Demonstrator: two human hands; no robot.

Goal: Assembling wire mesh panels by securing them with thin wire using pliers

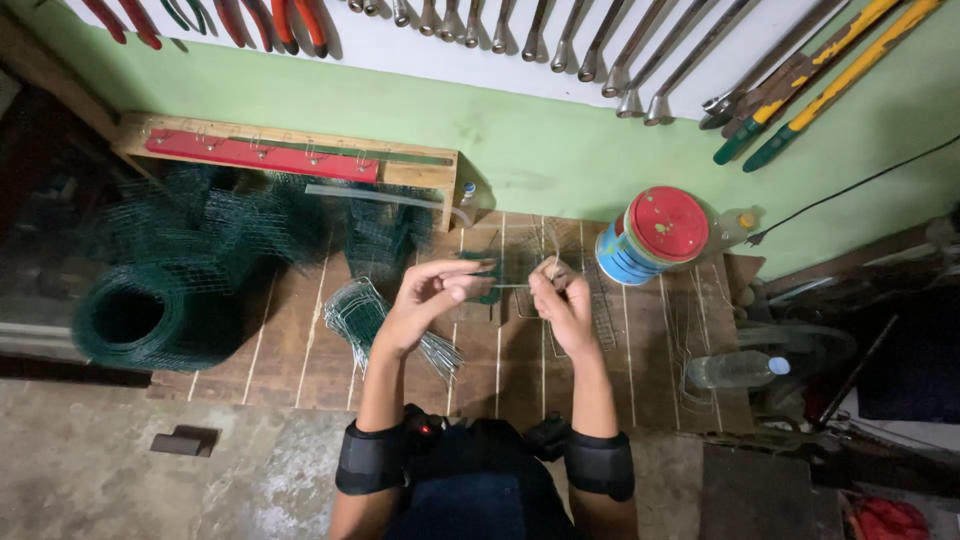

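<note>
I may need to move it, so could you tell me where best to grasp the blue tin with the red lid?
Grip the blue tin around its round side wall below the red lid, coming from the person's side: the wall stands behind it.

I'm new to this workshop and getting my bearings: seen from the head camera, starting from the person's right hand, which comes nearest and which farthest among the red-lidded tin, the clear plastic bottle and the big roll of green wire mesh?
From the right hand:
1. Red-lidded tin, up and right.
2. Clear plastic bottle, lower right.
3. Roll of green wire mesh, far left.
</note>
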